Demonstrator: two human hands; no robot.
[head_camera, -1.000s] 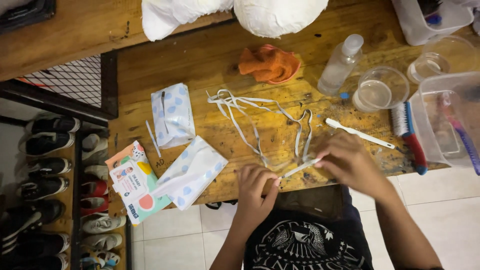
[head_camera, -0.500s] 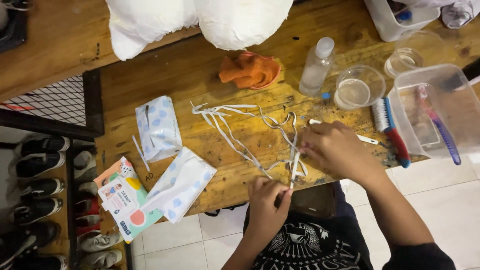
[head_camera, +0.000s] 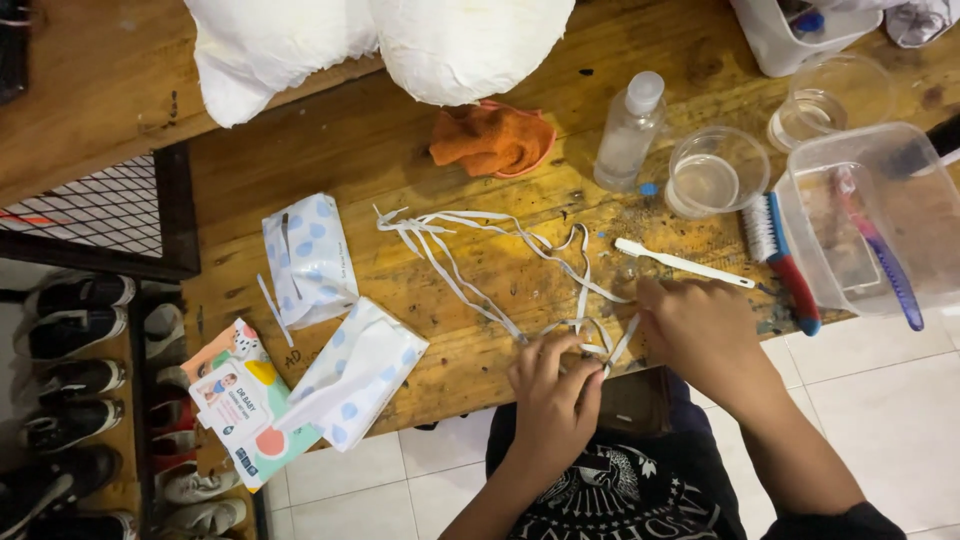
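Scuffed wooden worktop (head_camera: 330, 150) filled the room's middle, and at its near edge lay a tangle of white laces (head_camera: 500, 270), trailing from mid-top down to the person's hands. Both hands met there: the left hand (head_camera: 553, 400) had its fingers pinched shut on a lace strand right at the edge, while the right hand (head_camera: 700, 335) was curled over the strands just beside it; whether that one actually gripped a strand I could not tell. One white toothbrush (head_camera: 683, 263) lay just beyond the right hand. I judged that a pull on the laces could drag the toothbrush along, or tighten the tangle into a knot. Toward the right edge stood two clear cups (head_camera: 715, 170), one small spray bottle (head_camera: 627, 130), one scrubbing brush with a blue and red handle (head_camera: 783, 260) and one clear tub (head_camera: 880, 215) holding a purple toothbrush (head_camera: 885, 265). An orange cloth (head_camera: 493, 138) sat further back. At the left edge lay two dotted wipe packs (head_camera: 303, 258) and a third, printed pack (head_camera: 235, 400) overhanging the near-left corner.
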